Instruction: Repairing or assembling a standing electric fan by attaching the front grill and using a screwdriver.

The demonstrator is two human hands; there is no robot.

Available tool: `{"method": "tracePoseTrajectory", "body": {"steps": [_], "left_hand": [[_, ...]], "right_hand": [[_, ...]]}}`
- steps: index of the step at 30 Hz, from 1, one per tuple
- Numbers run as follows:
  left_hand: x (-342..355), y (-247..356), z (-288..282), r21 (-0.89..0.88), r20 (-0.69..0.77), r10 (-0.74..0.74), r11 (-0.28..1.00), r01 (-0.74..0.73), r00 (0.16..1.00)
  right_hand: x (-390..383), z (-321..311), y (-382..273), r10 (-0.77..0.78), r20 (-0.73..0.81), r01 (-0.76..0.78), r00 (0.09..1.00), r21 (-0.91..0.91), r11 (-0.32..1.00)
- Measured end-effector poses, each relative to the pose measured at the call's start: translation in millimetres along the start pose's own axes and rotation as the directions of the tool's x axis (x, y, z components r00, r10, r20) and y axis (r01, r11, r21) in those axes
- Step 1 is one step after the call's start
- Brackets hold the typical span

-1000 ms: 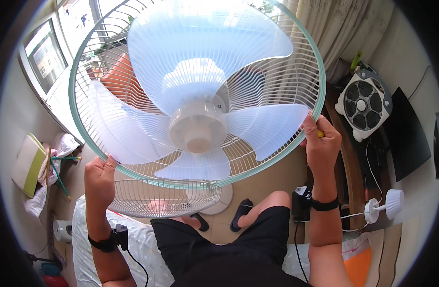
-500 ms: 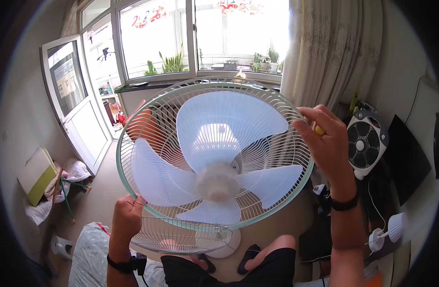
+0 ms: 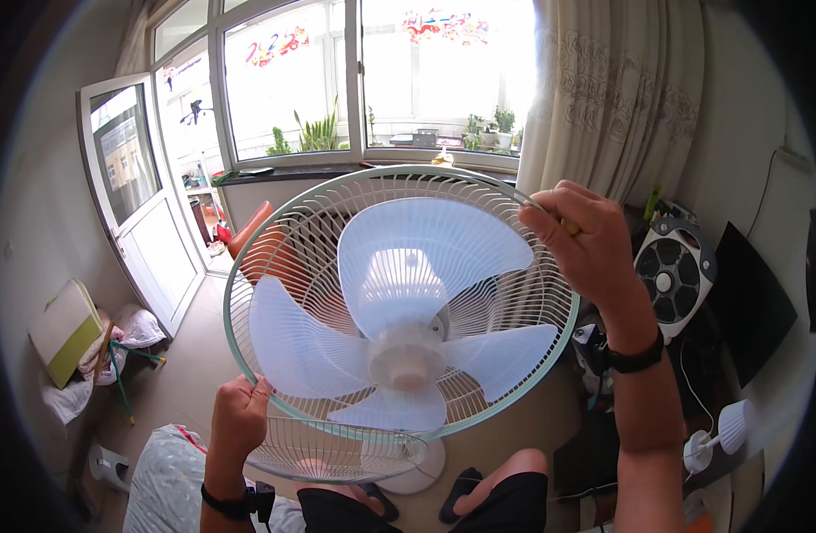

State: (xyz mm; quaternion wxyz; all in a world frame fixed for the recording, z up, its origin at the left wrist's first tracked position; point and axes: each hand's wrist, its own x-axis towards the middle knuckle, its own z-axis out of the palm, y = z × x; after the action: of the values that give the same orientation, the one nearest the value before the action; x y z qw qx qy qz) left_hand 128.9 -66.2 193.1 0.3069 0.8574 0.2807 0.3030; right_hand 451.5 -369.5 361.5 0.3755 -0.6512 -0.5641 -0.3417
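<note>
On the left, a green-and-white cushion (image 3: 66, 342) was propped on a green-legged seat (image 3: 118, 382), beside a white door (image 3: 152, 240) left ajar. Below, a small white stool (image 3: 108, 465) was partly hidden by the near-left bed (image 3: 163, 475). Near the bed's far edge, the left hand (image 3: 239, 413) was raised, the fan's pale green rim (image 3: 228, 313) pinched at lower left between thumb and fingers. The electric fan (image 3: 425, 253) was placed centrally before the knees, its base (image 3: 417, 475) partly screened by a second wire guard (image 3: 337, 453). An orange chair (image 3: 270, 244) was largely blocked from sight behind the blades. At upper right, the rim was pinched by the right hand (image 3: 581, 235) (something yellow (image 3: 570, 227) was tucked in its palm). Farther right, a box fan (image 3: 672, 275) was seen near a dark screen (image 3: 747, 302), with a white lamp (image 3: 735, 426) placed below.
</note>
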Motion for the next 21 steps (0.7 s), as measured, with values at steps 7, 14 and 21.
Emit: {"method": "tracePoseTrajectory", "body": {"steps": [7,14,21], "left_hand": [[1.4,0.5,-0.4,-0.016,0.010,0.013,1.000,-0.013,1.000],[-5.9,-9.0,2.9,-0.103,-0.029,0.050,0.993,-0.053,0.998],[-4.6,-11.2,3.9,0.009,0.022,0.014,1.000,-0.014,1.000]], "right_hand": [[-12.2,3.6,0.7,0.004,-0.062,-0.005,0.998,-0.029,1.000],[-22.4,10.9,-2.8,-0.015,-0.117,0.006,0.993,-0.083,0.997],[-36.5,9.1,0.5,-0.010,-0.158,-0.019,0.987,-0.178,0.984]]}}
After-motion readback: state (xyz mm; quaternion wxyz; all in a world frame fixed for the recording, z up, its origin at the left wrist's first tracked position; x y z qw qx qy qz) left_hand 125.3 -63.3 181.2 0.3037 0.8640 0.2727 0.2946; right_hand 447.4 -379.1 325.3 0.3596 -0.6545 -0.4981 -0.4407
